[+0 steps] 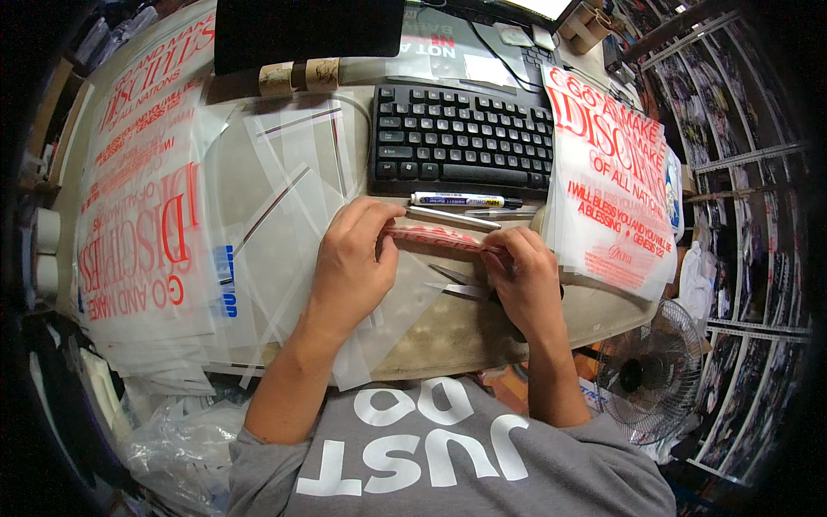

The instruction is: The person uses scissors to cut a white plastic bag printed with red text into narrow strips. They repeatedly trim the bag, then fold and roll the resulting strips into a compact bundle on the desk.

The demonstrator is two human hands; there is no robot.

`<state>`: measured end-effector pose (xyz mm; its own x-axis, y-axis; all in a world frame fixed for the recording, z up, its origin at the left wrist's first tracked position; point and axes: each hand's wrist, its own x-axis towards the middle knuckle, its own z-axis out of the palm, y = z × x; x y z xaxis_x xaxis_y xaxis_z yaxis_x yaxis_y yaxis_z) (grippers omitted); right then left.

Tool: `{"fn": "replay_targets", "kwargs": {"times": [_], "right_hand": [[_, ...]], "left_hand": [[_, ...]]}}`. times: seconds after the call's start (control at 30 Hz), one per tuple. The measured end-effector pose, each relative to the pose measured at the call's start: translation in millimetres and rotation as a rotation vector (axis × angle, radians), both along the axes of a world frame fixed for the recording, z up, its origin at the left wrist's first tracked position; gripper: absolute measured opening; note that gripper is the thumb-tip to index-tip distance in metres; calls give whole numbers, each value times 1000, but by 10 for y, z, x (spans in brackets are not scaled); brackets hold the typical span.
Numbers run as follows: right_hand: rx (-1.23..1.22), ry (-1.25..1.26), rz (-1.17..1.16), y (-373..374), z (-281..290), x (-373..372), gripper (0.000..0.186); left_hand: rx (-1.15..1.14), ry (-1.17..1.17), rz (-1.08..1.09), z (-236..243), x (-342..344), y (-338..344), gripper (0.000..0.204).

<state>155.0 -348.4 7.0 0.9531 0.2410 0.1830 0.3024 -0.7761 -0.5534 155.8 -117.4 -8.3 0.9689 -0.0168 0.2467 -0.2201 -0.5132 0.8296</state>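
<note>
Both my hands hold a narrow rolled or folded strip of clear film with red print (435, 237), stretched between them just in front of the keyboard. My left hand (353, 258) pinches its left end with fingers curled. My right hand (525, 276) grips the right end. Under my hands lie loose clear film sheets (284, 181) and thin offcut strips. A white marker pen (461, 200) lies just beyond the strip, next to the keyboard's front edge.
A black keyboard (461, 138) sits at the desk's middle back, a dark monitor (306, 30) behind it. Stacks of clear sheets with red lettering lie at left (142, 224) and right (612, 189). Tape rolls (297, 76) stand near the monitor. A floor fan (646, 370) is at lower right.
</note>
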Motion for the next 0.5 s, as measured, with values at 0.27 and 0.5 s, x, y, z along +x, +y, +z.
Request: {"fn": "replay_targets", "kwargs": {"times": [0.27,0.5], "right_hand": [[-12,33,-16,5,47,-27,23],[-95,-87,93,159,-21,21,25]], "left_hand": [[152,-29,-112,29,-38,-28,28],[204,-101,-143,-49,-18,-44,25]]}}
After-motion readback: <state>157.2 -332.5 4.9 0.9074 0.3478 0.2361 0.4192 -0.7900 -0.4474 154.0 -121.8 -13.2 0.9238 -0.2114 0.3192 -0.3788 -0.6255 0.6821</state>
